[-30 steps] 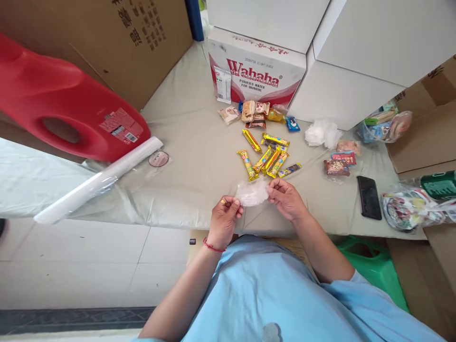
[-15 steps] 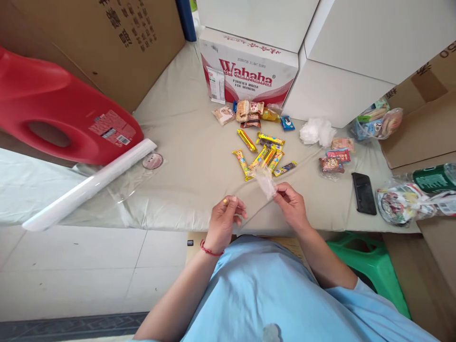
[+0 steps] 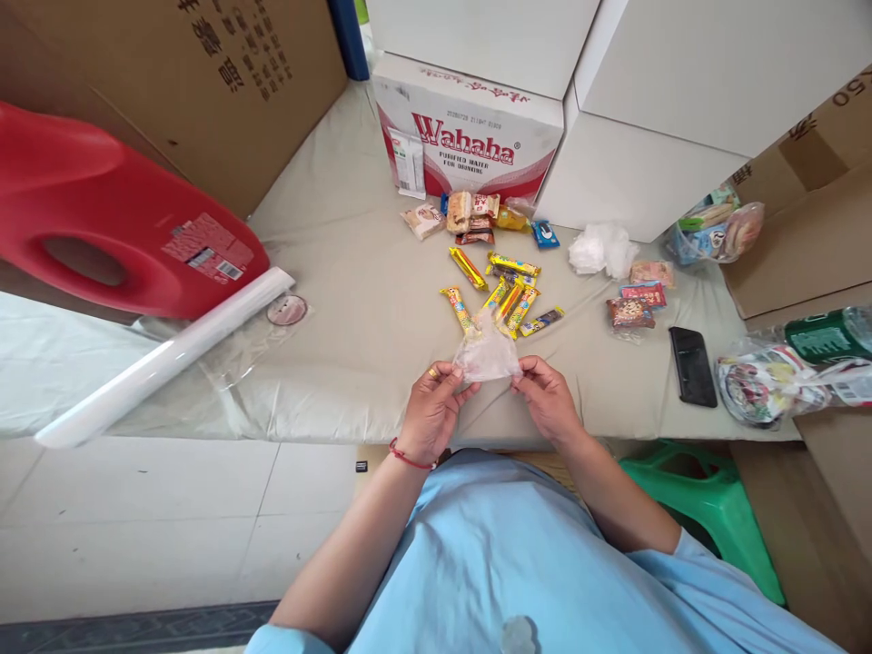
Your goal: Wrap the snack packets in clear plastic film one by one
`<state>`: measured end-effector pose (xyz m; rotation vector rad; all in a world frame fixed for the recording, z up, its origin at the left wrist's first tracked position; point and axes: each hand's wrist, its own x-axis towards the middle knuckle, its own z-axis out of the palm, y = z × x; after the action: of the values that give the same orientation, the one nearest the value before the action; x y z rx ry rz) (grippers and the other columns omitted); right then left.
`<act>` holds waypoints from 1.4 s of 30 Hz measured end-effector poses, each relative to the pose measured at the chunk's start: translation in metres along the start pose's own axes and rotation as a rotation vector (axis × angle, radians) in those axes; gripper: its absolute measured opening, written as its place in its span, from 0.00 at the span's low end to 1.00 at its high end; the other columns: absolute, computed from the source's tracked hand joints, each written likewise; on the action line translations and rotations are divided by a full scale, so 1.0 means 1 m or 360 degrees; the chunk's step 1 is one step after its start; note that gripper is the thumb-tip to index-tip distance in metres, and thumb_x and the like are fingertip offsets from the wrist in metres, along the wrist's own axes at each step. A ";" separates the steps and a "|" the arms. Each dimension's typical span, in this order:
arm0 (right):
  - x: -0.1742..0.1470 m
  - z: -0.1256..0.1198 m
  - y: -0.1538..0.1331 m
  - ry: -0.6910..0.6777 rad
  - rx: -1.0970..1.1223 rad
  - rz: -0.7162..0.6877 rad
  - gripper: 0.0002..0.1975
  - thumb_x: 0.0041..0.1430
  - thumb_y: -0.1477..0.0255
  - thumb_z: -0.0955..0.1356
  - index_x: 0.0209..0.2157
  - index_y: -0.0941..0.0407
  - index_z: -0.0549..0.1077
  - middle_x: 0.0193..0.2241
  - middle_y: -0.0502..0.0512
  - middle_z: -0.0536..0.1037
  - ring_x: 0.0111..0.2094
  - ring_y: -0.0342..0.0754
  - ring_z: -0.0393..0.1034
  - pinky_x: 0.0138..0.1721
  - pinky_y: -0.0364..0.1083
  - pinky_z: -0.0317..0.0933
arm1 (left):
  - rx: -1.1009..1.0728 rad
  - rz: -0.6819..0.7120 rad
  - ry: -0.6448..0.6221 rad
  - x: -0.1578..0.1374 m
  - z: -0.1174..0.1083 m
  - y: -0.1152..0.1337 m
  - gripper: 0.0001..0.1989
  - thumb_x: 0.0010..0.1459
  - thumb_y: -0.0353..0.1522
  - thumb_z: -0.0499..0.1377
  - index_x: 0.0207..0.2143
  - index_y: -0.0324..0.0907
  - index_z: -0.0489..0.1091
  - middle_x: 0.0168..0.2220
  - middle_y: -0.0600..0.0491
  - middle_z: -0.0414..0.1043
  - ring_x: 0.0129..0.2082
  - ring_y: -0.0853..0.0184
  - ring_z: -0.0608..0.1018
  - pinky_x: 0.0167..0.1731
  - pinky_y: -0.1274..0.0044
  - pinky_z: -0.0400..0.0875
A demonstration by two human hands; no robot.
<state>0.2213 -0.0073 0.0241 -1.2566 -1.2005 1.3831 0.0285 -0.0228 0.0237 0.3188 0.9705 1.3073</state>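
Note:
A small clear plastic bag (image 3: 487, 352) is stretched between my two hands above the near part of the covered table. My left hand (image 3: 433, 406), with a ring and a red wrist string, pinches the bag's left corner. At the opposite corner, my right hand (image 3: 547, 398) pinches it between thumb and fingers. Just beyond the bag lie several yellow-wrapped snack bars (image 3: 522, 309), the nearest partly covered by it. One bar (image 3: 468, 269) rests apart at the upper left of the group, and a darker bar (image 3: 542, 321) at its right.
Wrapped snacks (image 3: 470, 213) lie before a Wahaha carton (image 3: 470, 136). To the right are crumpled plastic bags (image 3: 603, 251), more snack packs (image 3: 632, 312) and a black phone (image 3: 693, 366). A white roll (image 3: 170, 354) and red jug (image 3: 136, 218) stand left. A green stool (image 3: 715, 509) is below.
My left hand has come up and right to take the bag's left corner. The bag, earlier hanging from my right hand alone, is now spread wide between both hands.

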 end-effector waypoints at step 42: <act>0.032 -0.021 -0.029 -0.0380 0.0430 0.0237 0.17 0.48 0.59 0.80 0.29 0.53 0.75 0.37 0.51 0.76 0.39 0.48 0.68 0.42 0.45 0.62 | 0.0486 0.0265 -0.0013 0.006 0.004 0.005 0.26 0.59 0.56 0.62 0.30 0.43 0.74 0.20 0.59 0.58 0.24 0.71 0.63 0.28 0.77 0.63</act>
<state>0.2397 0.0299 0.0482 -1.0278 -1.0488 1.7801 0.0283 -0.0145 0.0268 0.6507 1.1575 1.3051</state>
